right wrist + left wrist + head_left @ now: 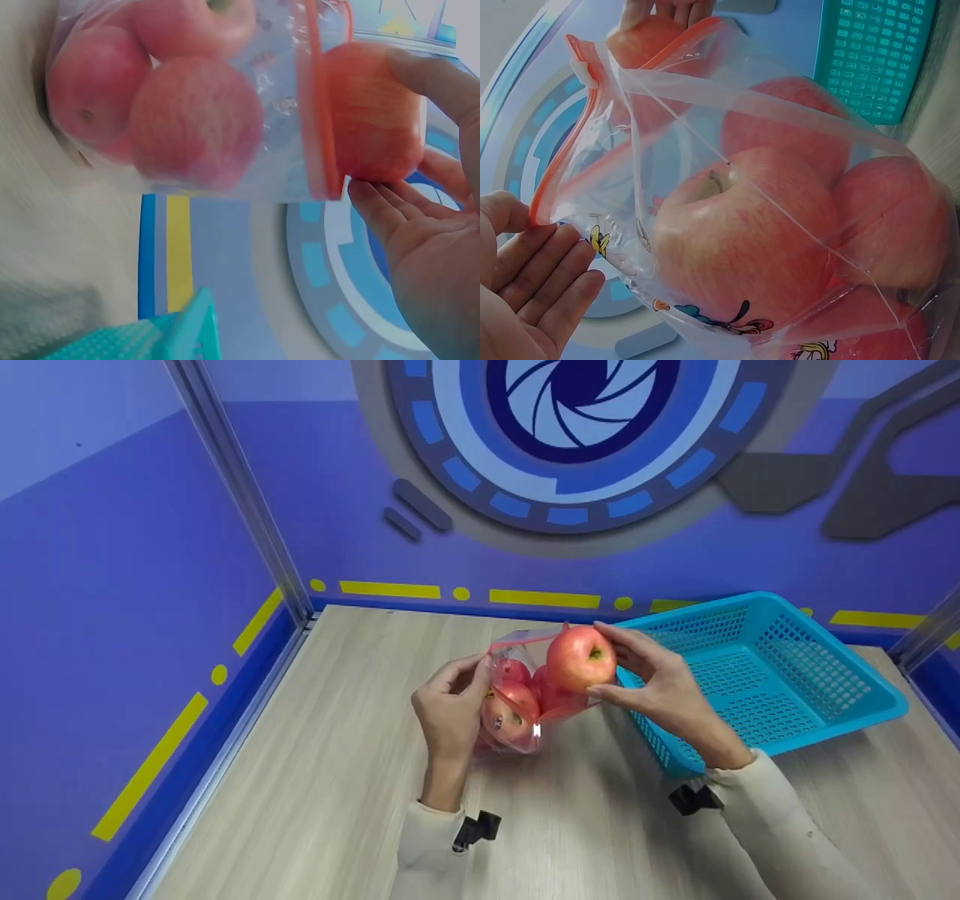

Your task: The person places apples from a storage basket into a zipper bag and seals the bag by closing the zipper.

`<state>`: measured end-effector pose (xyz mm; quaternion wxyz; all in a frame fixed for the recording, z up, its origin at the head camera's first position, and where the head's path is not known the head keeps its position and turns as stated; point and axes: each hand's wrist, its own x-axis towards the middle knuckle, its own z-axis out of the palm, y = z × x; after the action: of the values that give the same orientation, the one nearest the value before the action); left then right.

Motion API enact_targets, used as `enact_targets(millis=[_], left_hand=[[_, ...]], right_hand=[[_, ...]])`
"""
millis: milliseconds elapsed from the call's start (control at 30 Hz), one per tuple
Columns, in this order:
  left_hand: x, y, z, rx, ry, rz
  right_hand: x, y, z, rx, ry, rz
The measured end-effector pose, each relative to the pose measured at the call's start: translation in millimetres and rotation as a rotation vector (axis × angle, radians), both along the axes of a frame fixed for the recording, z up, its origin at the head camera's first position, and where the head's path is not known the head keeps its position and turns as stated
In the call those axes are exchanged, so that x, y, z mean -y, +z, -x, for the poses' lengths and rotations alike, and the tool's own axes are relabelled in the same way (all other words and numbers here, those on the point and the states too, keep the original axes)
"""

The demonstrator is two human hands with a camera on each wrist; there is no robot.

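Note:
A clear zip bag (622, 255) with an orange-red zip edge and cartoon prints stands on the table, several red apples (750, 232) inside it. My left hand (448, 705) pinches the bag's rim at its left side between thumb and fingers. In my right hand (664, 682) is another red apple (581, 658), gripped between thumb and fingers. That apple sits at the bag's open mouth, partly inside the zip edge (321, 112) in the right wrist view. A white slider (537, 730) shows at the near end of the zip.
To the right a turquoise plastic basket (810, 739) with perforated walls stands on the wooden table (337, 780), with no item visible in it. Blue printed panels (360, 480) close off the back and left, joined by a metal post (247, 495).

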<state>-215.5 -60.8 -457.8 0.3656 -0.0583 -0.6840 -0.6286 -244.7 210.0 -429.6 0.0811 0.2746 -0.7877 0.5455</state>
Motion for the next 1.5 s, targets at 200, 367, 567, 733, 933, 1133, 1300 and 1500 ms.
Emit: enact_targets(millis=[200, 367, 567, 733, 933, 1133, 1300, 1500], left_hand=[[0.3, 0.6, -0.2, -0.002, 0.006, -0.002], [0.6, 0.4, 0.8, -0.005, 0.009, -0.003], [0.2, 0.5, 1.4, 0.007, -0.001, -0.008], [0.0, 0.9, 0.7, -0.002, -0.013, -0.016], [0.2, 0.2, 1.4, -0.038, -0.002, -0.014], [-0.6, 0.8, 0.2, -0.038, -0.002, -0.032], [-1.0, 1.4, -0.4, -0.033, -0.001, -0.036], [-0.4, 1.8, -0.6, -0.047, 0.003, -0.033]], right_hand=[[16.4, -6.9, 3.9, -0.045, -0.04, -0.007], [29.2, -12.5, 8.0, -0.082, -0.042, -0.023], [39.5, -16.2, 11.6, -0.115, 0.015, -0.014], [44.5, -16.0, 12.3, -0.15, 0.008, -0.074], [47.5, -15.2, 12.8, -0.206, -0.021, -0.173], [46.1, -16.6, 14.1, -0.253, -0.077, -0.219], [43.1, -16.6, 13.8, -0.217, -0.055, -0.132], [37.5, -12.7, 17.9, -0.238, -0.083, -0.089]])
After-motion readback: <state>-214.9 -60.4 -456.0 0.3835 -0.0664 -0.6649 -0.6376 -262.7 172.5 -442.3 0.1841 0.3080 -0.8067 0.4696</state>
